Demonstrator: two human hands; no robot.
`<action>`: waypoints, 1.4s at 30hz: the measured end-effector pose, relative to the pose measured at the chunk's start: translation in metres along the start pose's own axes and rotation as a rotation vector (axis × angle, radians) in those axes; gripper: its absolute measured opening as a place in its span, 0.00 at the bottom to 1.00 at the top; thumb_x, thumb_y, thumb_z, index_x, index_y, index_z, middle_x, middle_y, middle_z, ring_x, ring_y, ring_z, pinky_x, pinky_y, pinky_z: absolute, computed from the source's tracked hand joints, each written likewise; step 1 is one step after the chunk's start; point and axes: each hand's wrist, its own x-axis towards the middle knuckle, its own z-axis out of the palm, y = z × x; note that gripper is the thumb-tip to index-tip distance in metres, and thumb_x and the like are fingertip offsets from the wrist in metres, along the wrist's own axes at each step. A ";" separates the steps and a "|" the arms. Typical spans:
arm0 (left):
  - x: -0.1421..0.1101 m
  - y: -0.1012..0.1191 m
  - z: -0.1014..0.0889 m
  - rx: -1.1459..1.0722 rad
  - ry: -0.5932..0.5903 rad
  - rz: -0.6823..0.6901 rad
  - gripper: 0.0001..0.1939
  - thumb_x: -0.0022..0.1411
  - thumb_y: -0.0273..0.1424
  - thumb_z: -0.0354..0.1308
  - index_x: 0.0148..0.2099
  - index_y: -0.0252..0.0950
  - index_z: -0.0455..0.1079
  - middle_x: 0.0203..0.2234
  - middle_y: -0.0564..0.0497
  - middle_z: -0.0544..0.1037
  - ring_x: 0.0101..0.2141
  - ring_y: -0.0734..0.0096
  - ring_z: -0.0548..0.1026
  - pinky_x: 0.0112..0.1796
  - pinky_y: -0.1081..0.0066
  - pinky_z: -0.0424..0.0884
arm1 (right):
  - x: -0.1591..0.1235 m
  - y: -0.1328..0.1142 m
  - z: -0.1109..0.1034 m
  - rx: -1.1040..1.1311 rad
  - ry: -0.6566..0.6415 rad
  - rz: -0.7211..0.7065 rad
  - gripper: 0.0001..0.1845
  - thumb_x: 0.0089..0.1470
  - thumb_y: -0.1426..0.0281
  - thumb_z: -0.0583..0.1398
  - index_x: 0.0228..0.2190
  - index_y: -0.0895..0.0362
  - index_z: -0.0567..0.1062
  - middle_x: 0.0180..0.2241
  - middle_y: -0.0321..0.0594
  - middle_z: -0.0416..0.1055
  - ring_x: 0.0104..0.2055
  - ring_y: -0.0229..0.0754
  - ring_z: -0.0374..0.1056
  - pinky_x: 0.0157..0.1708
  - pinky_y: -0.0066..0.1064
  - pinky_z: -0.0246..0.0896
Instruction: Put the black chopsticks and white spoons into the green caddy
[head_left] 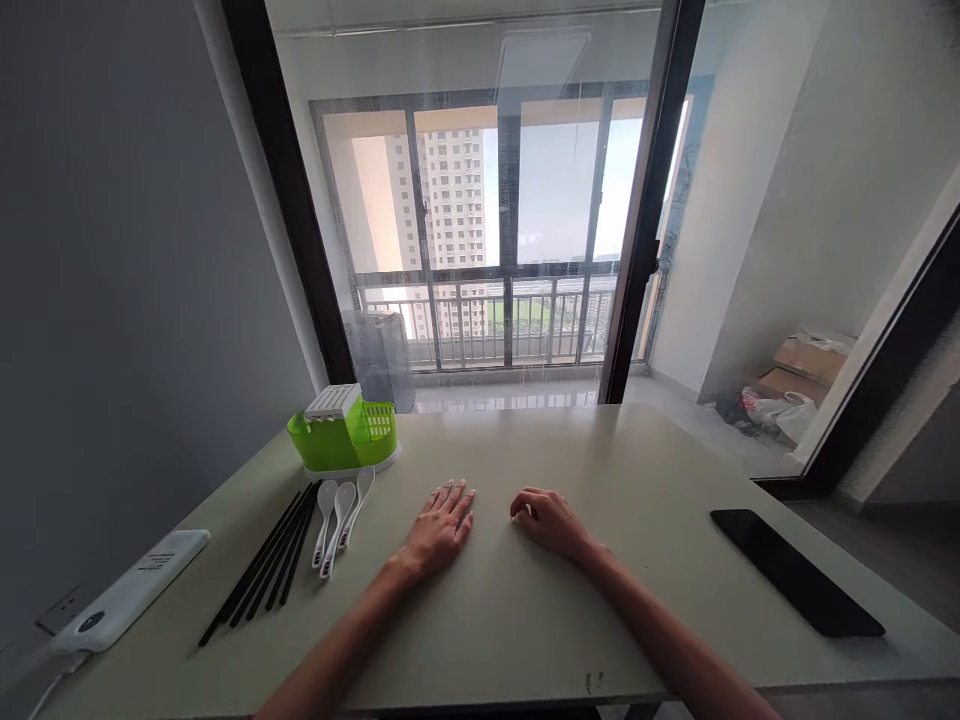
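One table supports both hands, which rest apart from each other; no handling appears under way. Green caddy: far left, beyond the left hand. Black slab: well to the right of the right hand. Chopsticks: left of the spoons, which lie nearest the left hand. Left hand: palm down, fingers spread. Right hand: loosely curled, nothing visible inside; fingertip contact cannot be determined.

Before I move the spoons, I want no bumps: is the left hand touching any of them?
Apart. The head view shows bare tabletop between the left hand, lying palm down, and the three white spoons.
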 end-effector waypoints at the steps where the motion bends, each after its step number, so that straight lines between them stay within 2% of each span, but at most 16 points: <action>1: -0.003 0.002 -0.001 0.004 -0.014 0.007 0.31 0.74 0.47 0.40 0.73 0.43 0.55 0.72 0.49 0.52 0.71 0.56 0.47 0.69 0.53 0.44 | 0.000 0.000 0.000 0.000 0.000 0.000 0.14 0.53 0.76 0.55 0.31 0.53 0.80 0.33 0.35 0.78 0.29 0.37 0.66 0.35 0.28 0.55; 9: -0.034 0.019 -0.015 0.098 -0.074 -0.035 0.30 0.75 0.44 0.37 0.74 0.43 0.51 0.73 0.50 0.47 0.72 0.58 0.45 0.69 0.52 0.44 | 0.001 -0.001 -0.001 -0.006 0.001 -0.003 0.14 0.53 0.76 0.55 0.31 0.53 0.81 0.34 0.35 0.78 0.30 0.37 0.66 0.36 0.28 0.56; 12: -0.051 0.019 -0.026 0.080 -0.097 0.009 0.30 0.75 0.45 0.37 0.74 0.43 0.51 0.73 0.50 0.48 0.72 0.58 0.46 0.69 0.53 0.46 | 0.001 -0.001 -0.001 -0.009 0.003 0.002 0.14 0.53 0.76 0.55 0.31 0.53 0.81 0.34 0.35 0.78 0.30 0.37 0.67 0.36 0.28 0.55; 15: -0.068 0.013 -0.047 0.031 -0.119 0.107 0.30 0.74 0.46 0.43 0.74 0.45 0.52 0.71 0.49 0.55 0.70 0.57 0.52 0.68 0.55 0.53 | 0.001 -0.001 -0.001 -0.008 0.003 0.008 0.14 0.52 0.76 0.55 0.31 0.53 0.81 0.33 0.35 0.78 0.30 0.37 0.66 0.35 0.28 0.55; 18: -0.083 0.004 -0.076 0.008 -0.029 0.101 0.31 0.71 0.43 0.50 0.73 0.47 0.52 0.66 0.49 0.67 0.66 0.58 0.62 0.63 0.58 0.62 | 0.001 -0.001 -0.002 -0.009 0.000 0.014 0.14 0.53 0.76 0.55 0.31 0.53 0.81 0.33 0.35 0.77 0.30 0.36 0.66 0.35 0.28 0.55; 22: -0.100 -0.021 -0.127 0.072 0.118 -0.165 0.30 0.68 0.41 0.52 0.70 0.43 0.59 0.54 0.47 0.78 0.55 0.56 0.73 0.58 0.57 0.66 | 0.000 0.000 -0.003 -0.011 -0.004 0.019 0.13 0.53 0.76 0.56 0.31 0.53 0.80 0.33 0.35 0.77 0.31 0.37 0.66 0.35 0.28 0.54; 25: -0.113 -0.051 -0.161 0.124 0.115 -0.415 0.32 0.63 0.43 0.57 0.67 0.40 0.63 0.54 0.44 0.77 0.56 0.50 0.71 0.55 0.58 0.67 | 0.000 0.000 -0.003 -0.012 -0.004 0.021 0.13 0.53 0.76 0.56 0.31 0.53 0.80 0.33 0.35 0.77 0.30 0.36 0.65 0.34 0.28 0.53; 27: -0.122 -0.073 -0.174 0.186 0.100 -0.538 0.34 0.60 0.43 0.58 0.67 0.39 0.63 0.54 0.43 0.77 0.56 0.47 0.71 0.53 0.58 0.67 | 0.000 0.001 -0.002 -0.011 -0.002 0.019 0.13 0.53 0.76 0.56 0.31 0.53 0.80 0.33 0.34 0.77 0.29 0.36 0.65 0.34 0.28 0.53; 30: -0.135 -0.101 -0.178 0.300 0.073 -0.639 0.36 0.58 0.44 0.57 0.65 0.34 0.64 0.54 0.38 0.77 0.55 0.41 0.73 0.51 0.57 0.67 | 0.000 0.002 -0.002 -0.008 -0.001 0.014 0.13 0.53 0.76 0.56 0.31 0.52 0.80 0.33 0.33 0.77 0.29 0.35 0.65 0.34 0.27 0.53; 33: -0.141 -0.114 -0.171 0.371 -0.006 -0.771 0.40 0.56 0.49 0.57 0.64 0.27 0.65 0.51 0.30 0.78 0.53 0.32 0.73 0.50 0.52 0.66 | 0.000 0.003 -0.002 -0.007 0.000 0.013 0.13 0.53 0.77 0.56 0.31 0.52 0.80 0.33 0.33 0.77 0.29 0.35 0.65 0.34 0.27 0.53; 37: -0.139 -0.115 -0.163 0.413 -0.079 -0.892 0.37 0.55 0.52 0.56 0.57 0.27 0.70 0.46 0.28 0.80 0.51 0.29 0.74 0.53 0.46 0.60 | 0.000 0.004 -0.002 -0.011 -0.001 0.015 0.13 0.53 0.76 0.56 0.31 0.52 0.80 0.33 0.33 0.77 0.29 0.35 0.66 0.34 0.27 0.53; 42: -0.132 -0.114 -0.164 0.377 -0.115 -1.010 0.30 0.56 0.49 0.56 0.50 0.28 0.72 0.47 0.26 0.79 0.52 0.32 0.74 0.53 0.44 0.58 | 0.000 0.003 -0.002 -0.017 -0.001 0.024 0.13 0.53 0.76 0.56 0.31 0.52 0.80 0.33 0.33 0.77 0.29 0.35 0.66 0.34 0.27 0.53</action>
